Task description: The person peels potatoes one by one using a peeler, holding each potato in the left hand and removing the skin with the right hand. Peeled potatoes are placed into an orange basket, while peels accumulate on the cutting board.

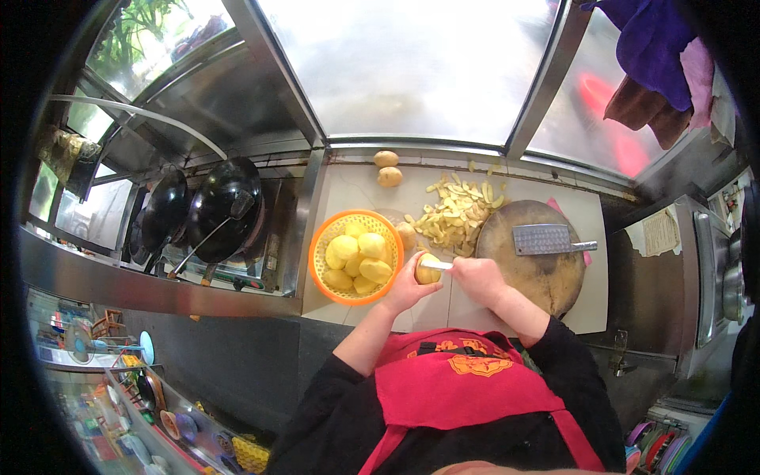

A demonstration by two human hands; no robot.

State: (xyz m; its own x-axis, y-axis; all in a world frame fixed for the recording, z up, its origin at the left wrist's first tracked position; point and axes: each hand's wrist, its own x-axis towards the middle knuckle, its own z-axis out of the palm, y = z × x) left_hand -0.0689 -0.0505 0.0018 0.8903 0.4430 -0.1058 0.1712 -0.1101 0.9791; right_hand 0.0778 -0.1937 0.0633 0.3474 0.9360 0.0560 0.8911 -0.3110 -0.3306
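My left hand [409,288] holds a mostly yellow, peeled-looking potato [427,273] near the counter's front. A pale-bladed peeler or small knife [436,265] lies across the potato, its handle inside my closed right hand [480,280]. Left of my hands, an orange-rimmed basket [315,240] contains several peeled potatoes [358,255]. Just beyond my hands sits an unpeeled potato [406,236], beside a heap of potato peelings [454,214]. Two more unpeeled potatoes, one [386,158] behind the other [390,177], rest near the window.
A cleaver [540,239] lies on a round chopping board [510,279] at the right. Black woks [222,208] stand on the stove at the left, one with a long-handled spatula [208,240]. A metal-framed window borders the counter's back. Cloths [653,53] hang at the upper right.
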